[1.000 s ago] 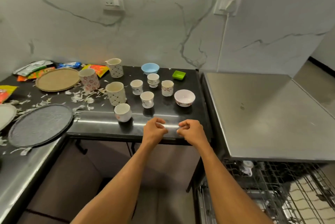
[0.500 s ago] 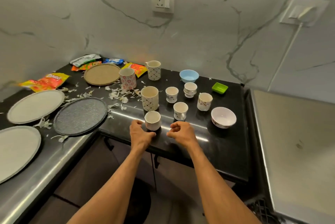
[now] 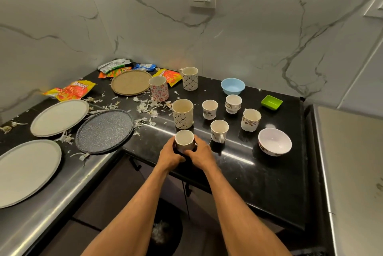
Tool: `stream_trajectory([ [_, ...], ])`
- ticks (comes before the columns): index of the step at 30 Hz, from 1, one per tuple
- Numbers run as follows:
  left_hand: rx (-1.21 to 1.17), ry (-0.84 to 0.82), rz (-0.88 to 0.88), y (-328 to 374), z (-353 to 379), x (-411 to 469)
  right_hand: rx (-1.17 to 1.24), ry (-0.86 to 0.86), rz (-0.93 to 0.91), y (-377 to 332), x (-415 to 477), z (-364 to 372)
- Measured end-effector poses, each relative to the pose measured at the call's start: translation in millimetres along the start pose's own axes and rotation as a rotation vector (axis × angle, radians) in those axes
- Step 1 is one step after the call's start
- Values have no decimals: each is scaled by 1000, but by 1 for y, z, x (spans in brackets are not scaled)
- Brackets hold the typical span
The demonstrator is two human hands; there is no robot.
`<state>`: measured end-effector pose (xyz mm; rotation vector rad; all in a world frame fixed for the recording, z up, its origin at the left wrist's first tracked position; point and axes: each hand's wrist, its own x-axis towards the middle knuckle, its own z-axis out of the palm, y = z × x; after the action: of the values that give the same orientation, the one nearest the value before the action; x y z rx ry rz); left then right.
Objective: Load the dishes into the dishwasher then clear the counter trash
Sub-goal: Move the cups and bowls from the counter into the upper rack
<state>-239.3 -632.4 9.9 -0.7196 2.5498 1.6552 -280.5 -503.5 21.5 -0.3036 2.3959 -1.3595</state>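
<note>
A small white cup (image 3: 184, 141) stands near the front edge of the black counter (image 3: 248, 172). My left hand (image 3: 170, 155) and my right hand (image 3: 202, 155) are both wrapped around its lower part. Behind it stand a tall patterned mug (image 3: 182, 113), several small cups (image 3: 219, 130), a red-flowered mug (image 3: 158, 88), another patterned mug (image 3: 190, 78), a white bowl (image 3: 274, 141), a blue bowl (image 3: 232, 86) and a green dish (image 3: 271, 102). To the left lie a dark plate (image 3: 104, 131), two grey plates (image 3: 59, 117) and a tan plate (image 3: 131, 82).
Snack wrappers (image 3: 71, 90) and white scraps (image 3: 145, 106) litter the counter's left and back. The dishwasher's steel top (image 3: 352, 162) is at the right edge. A bin (image 3: 163, 233) with trash sits on the floor below my arms.
The view swung left, away from the dishwasher rack. Both hands moved forward from the counter edge and closed around the small white cup.
</note>
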Motion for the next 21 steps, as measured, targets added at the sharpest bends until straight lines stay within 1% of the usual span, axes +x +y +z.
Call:
stream_trajectory([
  [5,-17,35,37,5,3,-9,83,28,1,5,-6,-7],
  [9,-36,5,105,17,10,-23,167,81,1,13,-22,-18],
  [13,-78,-97,173,27,21,-43,216,176,3,20,-54,-33],
  [16,-80,-203,220,32,35,-61,247,257,19,28,-89,-46],
  [21,-70,-346,317,41,74,-102,241,435,59,47,-154,-69],
])
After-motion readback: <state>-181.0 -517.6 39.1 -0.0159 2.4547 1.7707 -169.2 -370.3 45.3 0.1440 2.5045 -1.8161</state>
